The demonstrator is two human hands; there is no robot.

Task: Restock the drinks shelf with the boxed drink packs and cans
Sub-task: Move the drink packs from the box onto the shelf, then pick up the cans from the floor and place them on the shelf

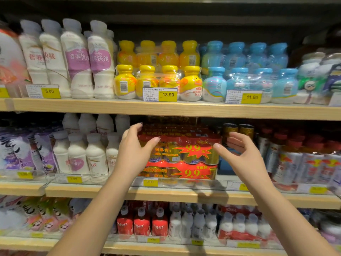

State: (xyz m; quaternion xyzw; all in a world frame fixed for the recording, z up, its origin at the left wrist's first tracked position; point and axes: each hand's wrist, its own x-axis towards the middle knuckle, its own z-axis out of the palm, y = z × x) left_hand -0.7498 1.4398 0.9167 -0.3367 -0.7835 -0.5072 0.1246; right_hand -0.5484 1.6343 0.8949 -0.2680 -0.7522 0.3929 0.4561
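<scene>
A red and gold shrink-wrapped can pack (186,148) marked 9.9 sits on the middle shelf (166,193), stacked on a second such pack (184,172). My left hand (135,150) rests against the upper pack's left end, fingers spread over its top corner. My right hand (238,150) hovers just off the pack's right end, fingers apart and holding nothing. Two loose dark gold cans (238,132) stand behind my right hand.
White milk bottles (86,156) crowd the left of the pack, silver and red cans (299,163) the right. The upper shelf (166,108) with yellow bottle packs (156,82) and blue bottle packs (249,84) hangs close above. A lower shelf holds red and white bottles (175,224).
</scene>
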